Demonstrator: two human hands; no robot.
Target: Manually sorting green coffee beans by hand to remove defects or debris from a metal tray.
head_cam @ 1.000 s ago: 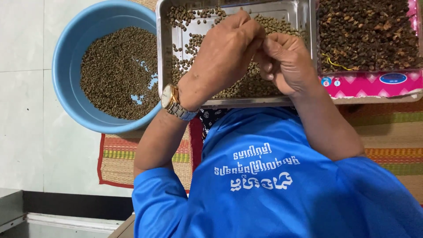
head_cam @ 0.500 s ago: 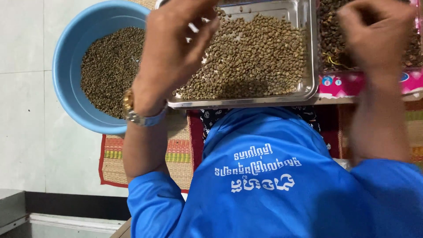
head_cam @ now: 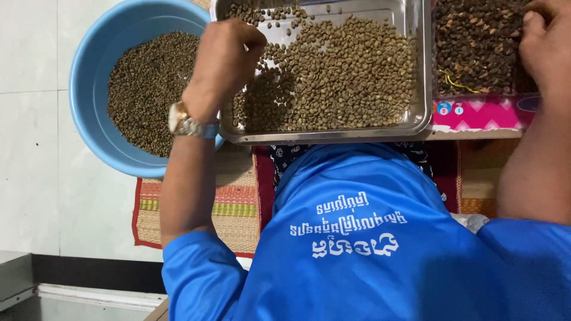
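A steel tray [head_cam: 333, 137] holds a heap of pale green-brown beans [head_cam: 351, 71]. My left hand [head_cam: 225, 56], with a metal watch [head_cam: 187, 125] on the wrist, hovers over the tray's left end with its fingers curled shut; whether any beans are inside cannot be seen. Left of the tray stands a blue basin [head_cam: 89, 119] filled with darker beans [head_cam: 148, 77]. My right hand [head_cam: 547, 44] rests over a pink tray [head_cam: 482, 113] of dark brown husky bits [head_cam: 476, 41] at the right edge; its fingers are partly out of view.
The trays and basin sit on a woven striped mat [head_cam: 232, 208] laid over a white tiled floor [head_cam: 30, 148]. My blue shirt [head_cam: 357, 249] fills the lower part of the view. A grey ledge [head_cam: 18, 279] lies at the bottom left.
My hands were together over the steel tray, then parted. The left hand has come down to the tray's left end; the right has moved out over the pink tray.
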